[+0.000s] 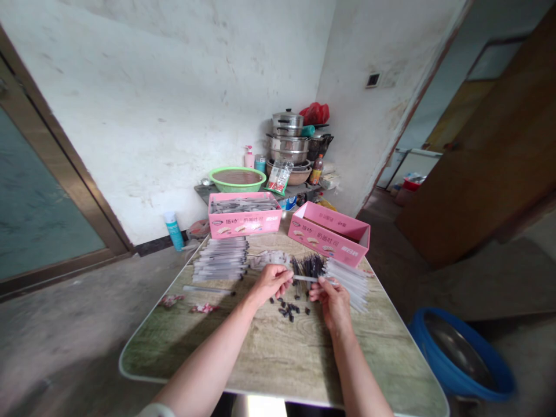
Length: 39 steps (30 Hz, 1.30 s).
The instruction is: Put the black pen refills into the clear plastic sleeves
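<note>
A translucent white pen barrel (306,278) lies level between my two hands. The thumb and fingers of my left hand (273,280) pinch its left end; any small part inside that pinch is hidden. My right hand (332,298) grips the barrel toward its right end, fingers curled beneath. Just behind are black-tipped refills (313,265) and a heap of small whitish pieces (271,259). Loose black caps (289,311) are scattered in front of the hands. More clear barrels (347,284) lie fanned at the right, and rows of pens (221,259) at the left.
Two pink boxes stand at the table's far edge: the left box (244,226) holds many pens, the right box (330,238) is open-topped. One single pen (208,290) lies apart at left. Beyond are a green basin (238,186) and stacked pots (287,139). A blue tub (504,376) stands at right.
</note>
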{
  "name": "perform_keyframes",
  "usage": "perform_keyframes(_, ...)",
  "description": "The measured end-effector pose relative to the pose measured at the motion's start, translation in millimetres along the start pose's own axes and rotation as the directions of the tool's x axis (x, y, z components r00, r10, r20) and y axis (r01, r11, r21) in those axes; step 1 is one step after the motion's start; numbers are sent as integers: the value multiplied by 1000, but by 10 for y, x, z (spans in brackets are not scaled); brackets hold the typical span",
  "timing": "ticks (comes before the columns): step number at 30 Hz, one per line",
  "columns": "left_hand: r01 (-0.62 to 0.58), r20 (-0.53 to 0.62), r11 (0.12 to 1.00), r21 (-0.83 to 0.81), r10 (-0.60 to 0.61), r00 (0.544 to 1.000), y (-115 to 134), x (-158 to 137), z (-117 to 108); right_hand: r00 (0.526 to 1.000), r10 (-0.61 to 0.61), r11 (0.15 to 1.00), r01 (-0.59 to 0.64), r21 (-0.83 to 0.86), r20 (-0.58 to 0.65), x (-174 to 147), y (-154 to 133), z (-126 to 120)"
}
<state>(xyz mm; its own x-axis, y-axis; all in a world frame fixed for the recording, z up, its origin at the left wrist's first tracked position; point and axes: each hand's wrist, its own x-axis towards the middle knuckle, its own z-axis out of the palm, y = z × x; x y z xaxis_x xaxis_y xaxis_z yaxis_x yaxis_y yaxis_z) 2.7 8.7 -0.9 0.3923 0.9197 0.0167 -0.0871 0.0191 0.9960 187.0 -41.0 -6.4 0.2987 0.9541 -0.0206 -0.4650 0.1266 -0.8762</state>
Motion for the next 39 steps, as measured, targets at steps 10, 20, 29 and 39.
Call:
perform_keyframes(10, 11, 50, 999, -33, -9, 999, 6, -11, 6, 1000, 6, 1000, -6, -7, 3, 25, 32, -25)
perform_keyframes(20, -165, -374, 964, 210, 235, 897, -94, 159, -150, 979, -76, 995, 86, 41, -191, 55, 8, -83)
perform_keyframes(29, -169, -84, 650, 741, 340, 937, -162, 90, -167, 991, -49, 995, 60, 83, -126, 53, -15, -48)
perform_keyframes(39, -192, -141, 930, 313, 245, 959, -101, 82, -28, 992, 75, 986, -60, -156, 97, -24, 9, 7)
